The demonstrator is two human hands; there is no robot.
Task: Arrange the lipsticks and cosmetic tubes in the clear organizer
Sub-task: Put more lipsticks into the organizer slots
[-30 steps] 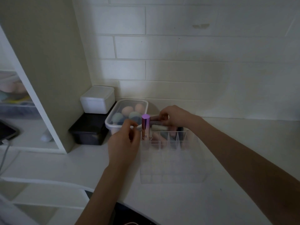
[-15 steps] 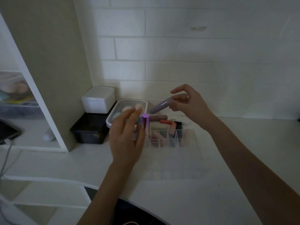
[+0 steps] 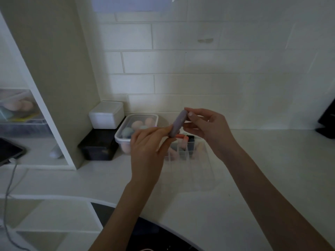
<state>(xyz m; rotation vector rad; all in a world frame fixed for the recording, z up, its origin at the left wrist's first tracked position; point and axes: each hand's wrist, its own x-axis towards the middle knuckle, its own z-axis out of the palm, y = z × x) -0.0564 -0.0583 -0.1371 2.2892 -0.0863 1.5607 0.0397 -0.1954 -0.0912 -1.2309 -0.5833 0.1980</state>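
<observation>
A lilac cosmetic tube [image 3: 177, 124] is held in the air above the clear organizer [image 3: 204, 171], tilted with its upper end to the right. My right hand [image 3: 208, 129] pinches its upper end, and my left hand [image 3: 148, 149] grips its lower end. Behind the hands, several lipsticks and tubes, one orange [image 3: 180, 136] and one black [image 3: 190, 142], lie at the organizer's back rows. My left hand hides the organizer's back-left corner. The organizer's front compartments look bare.
A lidded clear box of makeup sponges [image 3: 135, 127] stands left of the organizer, beside a black box [image 3: 98, 147] with a white box [image 3: 107, 115] on top. A shelf unit [image 3: 54, 84] rises at left. A dark object [image 3: 328, 122] sits at the far right.
My right hand lifted the lilac tube from the pile and brought it toward the middle. My left hand let go of the pink-capped tube and came up to grip the lilac tube's lower end.
</observation>
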